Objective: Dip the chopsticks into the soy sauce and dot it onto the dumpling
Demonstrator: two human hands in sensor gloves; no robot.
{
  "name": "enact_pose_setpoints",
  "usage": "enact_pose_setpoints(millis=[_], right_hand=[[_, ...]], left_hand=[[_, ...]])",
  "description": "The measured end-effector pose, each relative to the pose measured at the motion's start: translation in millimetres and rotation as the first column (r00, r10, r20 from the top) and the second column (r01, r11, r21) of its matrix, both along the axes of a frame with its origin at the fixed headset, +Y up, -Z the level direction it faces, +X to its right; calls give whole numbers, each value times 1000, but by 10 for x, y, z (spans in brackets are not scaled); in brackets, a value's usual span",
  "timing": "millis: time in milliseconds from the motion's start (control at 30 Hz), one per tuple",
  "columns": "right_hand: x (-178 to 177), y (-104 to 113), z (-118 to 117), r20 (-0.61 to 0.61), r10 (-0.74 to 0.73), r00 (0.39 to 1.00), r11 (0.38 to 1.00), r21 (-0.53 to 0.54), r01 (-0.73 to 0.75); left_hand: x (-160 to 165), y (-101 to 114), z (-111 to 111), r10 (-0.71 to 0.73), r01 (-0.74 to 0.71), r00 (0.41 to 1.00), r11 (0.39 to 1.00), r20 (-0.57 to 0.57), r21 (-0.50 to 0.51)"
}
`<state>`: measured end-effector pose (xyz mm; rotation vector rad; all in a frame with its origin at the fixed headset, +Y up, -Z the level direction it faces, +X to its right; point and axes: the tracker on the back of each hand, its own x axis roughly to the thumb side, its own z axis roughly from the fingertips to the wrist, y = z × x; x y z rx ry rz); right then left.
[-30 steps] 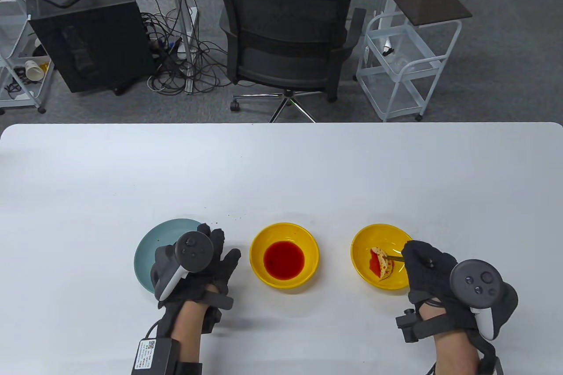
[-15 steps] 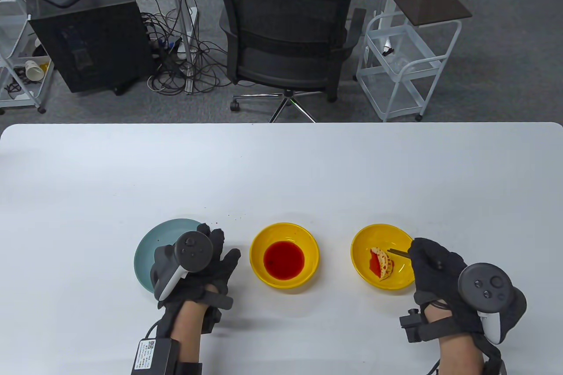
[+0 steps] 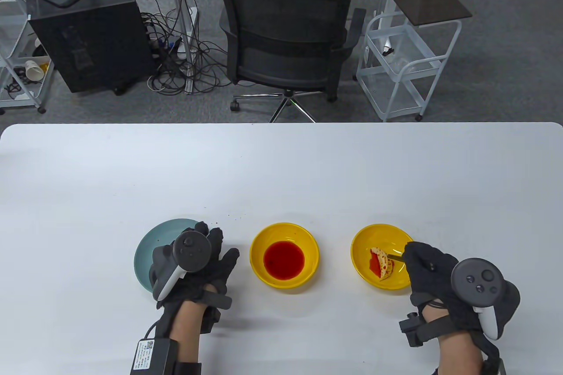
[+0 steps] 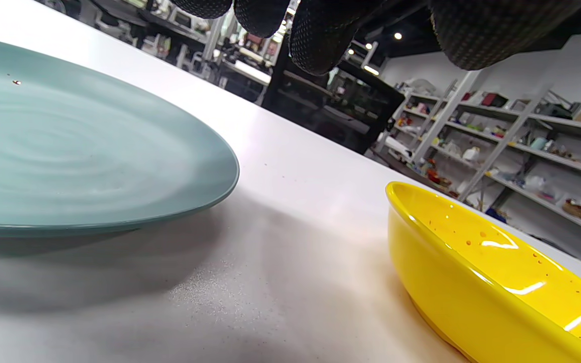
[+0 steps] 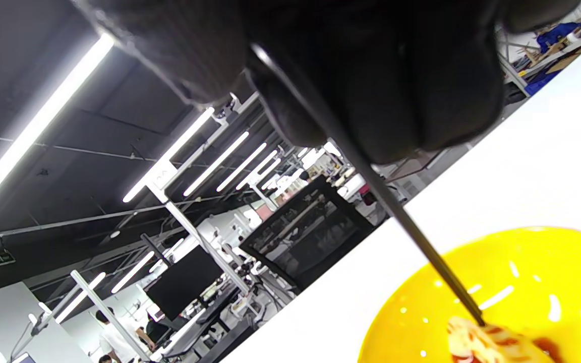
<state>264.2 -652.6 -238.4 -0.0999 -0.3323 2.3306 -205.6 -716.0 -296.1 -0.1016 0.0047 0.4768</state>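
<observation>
My right hand (image 3: 429,263) grips dark chopsticks (image 3: 394,256) whose tips touch a red-stained dumpling (image 3: 382,263) in the right yellow bowl (image 3: 378,235). In the right wrist view the chopsticks (image 5: 401,218) run down from my fingers to the dumpling (image 5: 477,340). A second yellow bowl (image 3: 284,233) in the middle holds red sauce (image 3: 284,260). My left hand (image 3: 206,256) rests flat and holds nothing, its fingers spread over the right edge of a teal plate (image 3: 154,245).
The white table (image 3: 281,172) stretches far back. In the left wrist view the teal plate (image 4: 68,151) lies at left and the sauce bowl's rim (image 4: 472,262) at right. A black office chair (image 3: 286,41) and a white cart (image 3: 404,54) stand beyond the far edge.
My right hand drew the chopsticks back off the dumpling half a second ago, then moved them left again so the tips touch it now. My left hand stayed put.
</observation>
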Motion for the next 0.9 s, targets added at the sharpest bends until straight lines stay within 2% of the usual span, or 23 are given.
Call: enact_pose_setpoints(millis=[167, 267, 367, 500, 700, 900], right_hand=[[-19, 74, 67, -7, -60, 998, 990, 129, 60], [-167, 84, 85, -94, -71, 993, 971, 220, 90], [-419, 63, 102, -192, -1, 981, 953, 299, 59], [-845, -22, 154, -320, 155, 935, 925, 378, -24], [-1343, -259, 174, -457, 284, 843, 930, 347, -125], [-1459, -439, 109, -478, 331, 813, 932, 302, -202]], left_hand=[[-2, -1, 1, 1, -1, 1000, 1000, -1, -1], [-3, 1, 0, -4, 4, 1000, 1000, -1, 0], [2, 2, 1, -6, 6, 1000, 1000, 4, -2], [19, 16, 14, -18, 18, 1000, 1000, 11, 3], [27, 13, 19, -23, 23, 1000, 1000, 13, -8], [37, 14, 21, -16, 16, 1000, 1000, 14, -9]])
